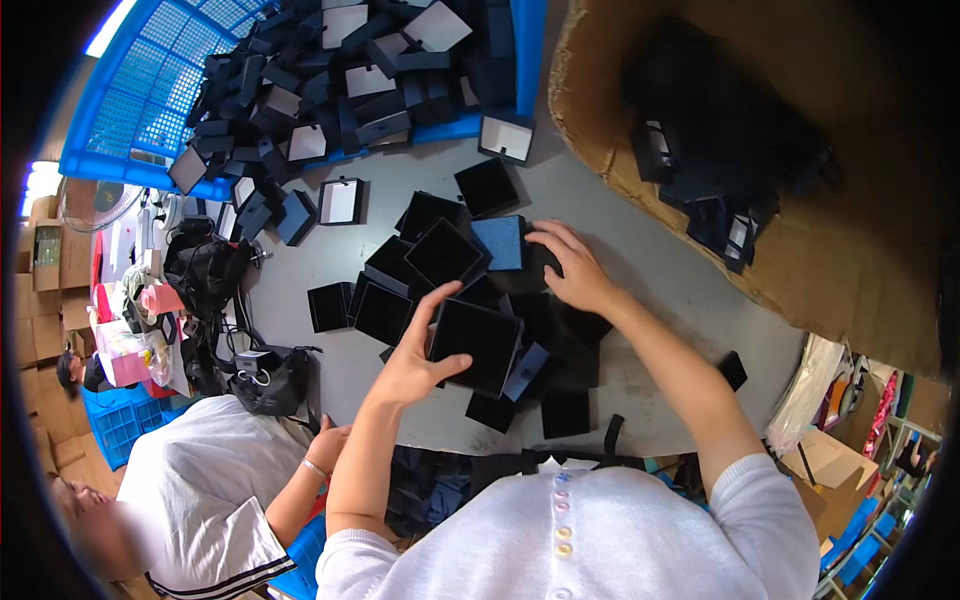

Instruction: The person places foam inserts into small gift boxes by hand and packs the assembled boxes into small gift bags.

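My left hand [420, 362] grips a square black open-topped box [476, 346], index finger along its upper edge and thumb over its near left corner. My right hand [574, 268] reaches over the pile from the right with fingers apart. Its fingertips are at the right edge of a blue square-faced box [499, 243]; whether they touch it I cannot tell. Around both hands lie several more black boxes, among them one [443, 252] resting on top of others and one [382, 314] left of my left hand. Dark pieces below my right hand blend together.
A blue plastic crate [150, 90] heaped with dark boxes stands at the back left of the grey table [640, 400]. At the right is a large cardboard carton [790, 260] with dark boxes inside. Black bags [270, 380] and a seated person [200, 490] are at the left.
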The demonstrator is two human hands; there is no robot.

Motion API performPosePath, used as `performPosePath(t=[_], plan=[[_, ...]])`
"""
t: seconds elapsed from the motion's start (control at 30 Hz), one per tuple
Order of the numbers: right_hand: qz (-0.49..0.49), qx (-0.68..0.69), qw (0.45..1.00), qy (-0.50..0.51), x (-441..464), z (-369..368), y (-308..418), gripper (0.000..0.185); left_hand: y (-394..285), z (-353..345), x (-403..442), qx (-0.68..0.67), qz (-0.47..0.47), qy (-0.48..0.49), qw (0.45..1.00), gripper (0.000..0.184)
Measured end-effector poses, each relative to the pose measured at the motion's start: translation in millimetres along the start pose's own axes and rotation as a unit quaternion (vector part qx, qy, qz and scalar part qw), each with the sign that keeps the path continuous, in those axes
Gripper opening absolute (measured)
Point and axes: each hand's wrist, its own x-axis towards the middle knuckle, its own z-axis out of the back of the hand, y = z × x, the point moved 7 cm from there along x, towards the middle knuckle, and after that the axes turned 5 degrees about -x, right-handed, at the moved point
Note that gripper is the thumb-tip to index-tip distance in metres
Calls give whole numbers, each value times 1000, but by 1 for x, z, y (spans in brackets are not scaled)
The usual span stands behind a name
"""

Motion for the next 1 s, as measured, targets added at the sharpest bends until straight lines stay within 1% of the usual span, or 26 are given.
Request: performPosePath(t=[0.03,0.07,0.1,0.17,0.2,0.23,0.27,0.3,0.33,0.37,0.4,0.43,0.47,0.5,0.57,0.6,0.63,0.67,0.7,0.73,0.77,0.8,0.83,0.9,0.97,1.0], plan=[[10,-40,998,41,12,-13,-11,62,-9,3,4,82,-36,74,993,88],[-21,-90,993,75,21,-22,-22,82,-15,2,4,163,-72,146,973,91],[-16,-90,993,78,25,-27,-25,82,-19,7,5,161,-72,140,974,91],[-87,-183,971,127,22,-41,-39,97,-16,9,5,-7,35,156,987,96],[-81,-183,973,117,23,-40,-34,103,-25,10,4,40,26,189,981,87],[-74,-183,973,122,23,-40,-29,103,-22,25,12,37,25,182,982,87],[-128,-174,968,130,20,-37,-32,103,-26,58,31,145,-69,108,981,76],[-184,-166,959,138,15,-35,-37,103,-26,91,49,248,-159,32,955,65],[-171,-177,965,93,12,-28,-34,97,14,158,80,87,-40,-185,978,56],[-172,-182,963,99,11,-29,-34,97,13,213,106,240,-83,-326,911,51],[-200,-176,955,132,7,-32,-40,88,36,264,128,425,-185,-421,780,48],[-229,-173,944,162,1,-32,-46,81,49,286,146,528,-140,-465,696,40],[-225,-171,950,135,-2,-28,-45,65,57,294,156,555,-22,-444,703,38],[-230,-182,946,137,-5,-19,-50,65,63,298,162,574,97,-415,700,36],[-294,-119,924,212,-16,-18,-64,51,69,305,162,522,123,-423,731,30],[-296,-119,923,212,-21,-16,-73,51,74,309,163,515,83,-410,748,23],[-337,-25,911,236,-38,-22,-86,48,82,317,159,518,86,-405,749,23],[-376,70,888,256,-53,-28,-86,45,73,312,149,514,14,-419,748,22],[-379,72,887,254,-62,-28,-85,45,61,304,145,506,-64,-433,743,22],[-393,97,893,197,-70,-21,-84,41,62,307,137,430,-56,-424,795,19],[-405,122,895,141,-76,-12,-83,37,65,309,124,349,-24,-443,826,13],[-407,121,895,140,-80,-4,-82,37,60,295,111,186,-62,-432,880,18],[-389,112,907,113,-83,11,-80,36,57,276,99,18,-97,-407,908,31],[-371,100,920,83,-82,41,-59,35,26,207,68,-33,-58,-330,942,62],[-338,68,938,-20,-71,82,-16,30,18,136,52,-98,-16,-220,970,79],[-192,60,976,-87,-63,94,12,29,9,98,46,-60,-20,-192,979,80]])
